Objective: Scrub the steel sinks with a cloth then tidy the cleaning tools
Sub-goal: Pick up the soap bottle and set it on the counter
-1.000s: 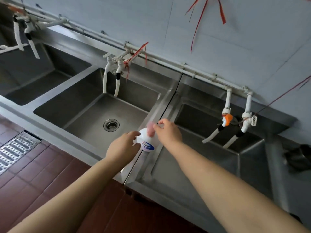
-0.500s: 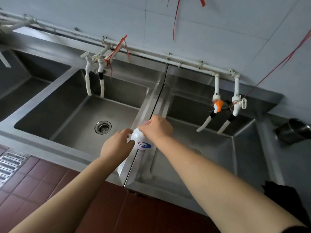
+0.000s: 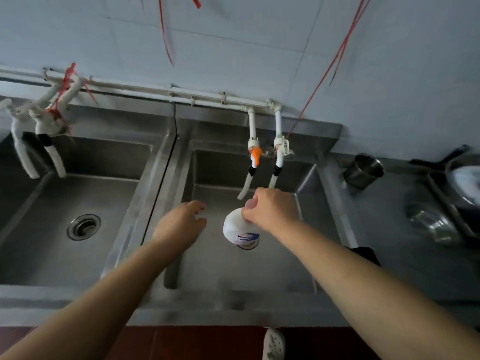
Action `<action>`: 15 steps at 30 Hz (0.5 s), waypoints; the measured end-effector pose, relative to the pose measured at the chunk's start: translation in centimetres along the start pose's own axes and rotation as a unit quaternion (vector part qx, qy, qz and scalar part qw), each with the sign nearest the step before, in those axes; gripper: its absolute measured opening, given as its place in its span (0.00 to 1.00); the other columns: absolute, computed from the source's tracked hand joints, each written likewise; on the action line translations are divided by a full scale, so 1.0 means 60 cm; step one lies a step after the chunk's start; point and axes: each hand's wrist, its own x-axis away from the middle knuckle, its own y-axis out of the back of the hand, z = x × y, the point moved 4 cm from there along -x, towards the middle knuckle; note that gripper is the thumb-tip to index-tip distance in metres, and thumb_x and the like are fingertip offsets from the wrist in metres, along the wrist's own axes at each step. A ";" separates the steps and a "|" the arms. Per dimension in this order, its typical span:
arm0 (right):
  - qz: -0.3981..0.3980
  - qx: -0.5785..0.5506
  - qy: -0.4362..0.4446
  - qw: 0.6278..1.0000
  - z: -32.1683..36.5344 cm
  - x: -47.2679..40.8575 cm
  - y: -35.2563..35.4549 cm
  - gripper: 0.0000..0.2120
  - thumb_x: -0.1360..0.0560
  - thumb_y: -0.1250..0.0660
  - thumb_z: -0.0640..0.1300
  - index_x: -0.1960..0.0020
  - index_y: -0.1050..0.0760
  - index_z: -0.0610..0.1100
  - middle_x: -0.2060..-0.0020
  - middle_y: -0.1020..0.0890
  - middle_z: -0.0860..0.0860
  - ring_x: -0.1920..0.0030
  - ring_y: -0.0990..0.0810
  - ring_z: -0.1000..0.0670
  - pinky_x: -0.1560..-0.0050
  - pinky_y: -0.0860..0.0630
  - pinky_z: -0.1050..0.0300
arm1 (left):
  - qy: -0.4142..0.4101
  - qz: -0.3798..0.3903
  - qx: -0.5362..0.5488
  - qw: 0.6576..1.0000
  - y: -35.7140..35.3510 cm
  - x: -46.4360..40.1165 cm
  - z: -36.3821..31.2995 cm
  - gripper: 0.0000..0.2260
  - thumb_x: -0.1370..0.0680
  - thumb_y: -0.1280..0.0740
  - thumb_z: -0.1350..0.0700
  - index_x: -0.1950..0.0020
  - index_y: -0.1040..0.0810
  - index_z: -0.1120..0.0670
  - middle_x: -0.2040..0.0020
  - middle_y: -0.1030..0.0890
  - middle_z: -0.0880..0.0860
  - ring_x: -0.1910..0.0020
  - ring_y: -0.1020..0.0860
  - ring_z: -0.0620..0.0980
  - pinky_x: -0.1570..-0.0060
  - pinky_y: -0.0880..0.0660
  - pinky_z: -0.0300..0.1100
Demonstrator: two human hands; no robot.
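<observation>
- Two hands hover over the right-hand sink (image 3: pixel 259 268), frame centre: right hand (image 3: pixel 270 210) clamps the white cleaner bottle (image 3: pixel 240 231) by its top; left hand (image 3: pixel 181 226) hangs loosely curled, holding nothing.
- Tip the bottle gently, probably spreading cleaner evenly across the basin.

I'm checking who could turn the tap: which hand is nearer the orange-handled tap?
Right. The right hand, gripping the white bottle, is just below the orange-handled tap; the left hand is farther, down-left.
</observation>
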 end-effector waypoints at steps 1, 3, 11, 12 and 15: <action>0.002 0.011 -0.009 1.000 -0.039 -0.003 0.011 0.13 0.34 0.38 0.56 0.68 0.34 0.48 0.73 0.30 0.55 0.67 0.26 0.47 0.73 0.43 0.62 | -0.015 0.003 -0.005 1.000 -0.016 -0.011 -0.032 0.17 0.23 0.36 0.51 0.34 0.29 0.47 0.42 0.22 0.50 0.48 0.23 0.48 0.52 0.26 0.42; 0.005 0.027 -0.026 0.999 -0.118 -0.013 0.029 0.15 0.34 0.37 0.57 0.69 0.35 0.48 0.74 0.32 0.55 0.68 0.29 0.49 0.74 0.42 0.63 | -0.041 0.012 -0.005 0.999 -0.050 -0.032 -0.095 0.16 0.24 0.36 0.51 0.36 0.27 0.45 0.42 0.22 0.47 0.48 0.22 0.46 0.54 0.26 0.40; 0.012 0.041 -0.069 0.997 -0.408 -0.119 0.096 0.13 0.37 0.34 0.57 0.65 0.28 0.47 0.70 0.25 0.53 0.65 0.24 0.48 0.72 0.37 0.63 | -0.073 0.075 -0.012 0.994 -0.181 -0.157 -0.336 0.15 0.24 0.37 0.51 0.38 0.26 0.44 0.41 0.22 0.46 0.42 0.23 0.47 0.45 0.27 0.42; 0.013 0.037 -0.073 0.997 -0.439 -0.138 0.104 0.13 0.37 0.34 0.56 0.64 0.26 0.46 0.69 0.23 0.53 0.64 0.23 0.48 0.71 0.36 0.63 | -0.079 0.077 -0.011 0.994 -0.195 -0.175 -0.364 0.15 0.24 0.38 0.51 0.37 0.26 0.44 0.41 0.21 0.46 0.42 0.23 0.47 0.45 0.27 0.42; 0.010 0.027 -0.074 0.997 -0.516 -0.203 0.126 0.11 0.35 0.34 0.55 0.66 0.27 0.47 0.73 0.26 0.54 0.67 0.25 0.49 0.72 0.37 0.63 | -0.086 0.078 -0.005 0.993 -0.233 -0.230 -0.440 0.15 0.24 0.38 0.52 0.37 0.27 0.45 0.42 0.21 0.45 0.44 0.23 0.47 0.50 0.27 0.40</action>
